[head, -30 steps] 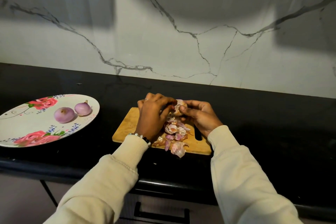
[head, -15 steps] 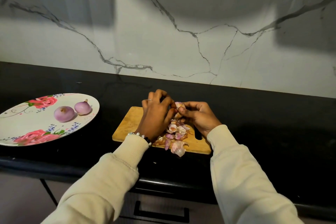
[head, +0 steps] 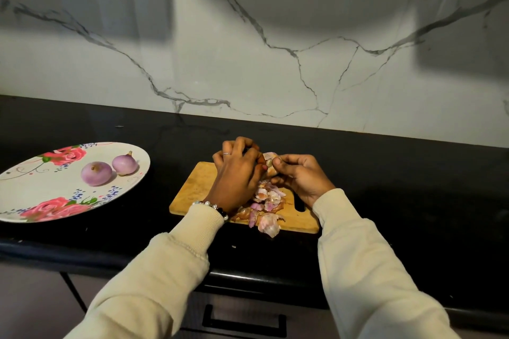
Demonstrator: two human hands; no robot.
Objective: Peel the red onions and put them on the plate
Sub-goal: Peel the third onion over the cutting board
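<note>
Seen from above, near the middle of the frame, a person's two hands meet over a wooden cutting board [head: 198, 187] on a dark surface [head: 385, 173]. Between them sits a red onion [head: 269, 162], mostly hidden, with only a pale patch showing. The right hand [head: 300, 176] curls its fingers and thumb around the onion, probably to keep it from turning. The left hand [head: 237, 170] has its fingers bent and its thumb against the onion's side; it appears to be picking at the skin, though the exact pinch is hidden. Holding the onion over the board likely lets the skin fall there: a heap of pink and brown peels [head: 267, 206] lies just below the hands, some reaching the board's lower edge.

At the left of the frame, well apart from the board, a floral plate [head: 33, 201] holds two peeled onions [head: 96, 173] side by side, so part of the job looks done. Nothing lies between the board and the plate. A marble-patterned wall [head: 275, 36] fills the upper frame, and a drawer handle [head: 242, 325] shows at the bottom.
</note>
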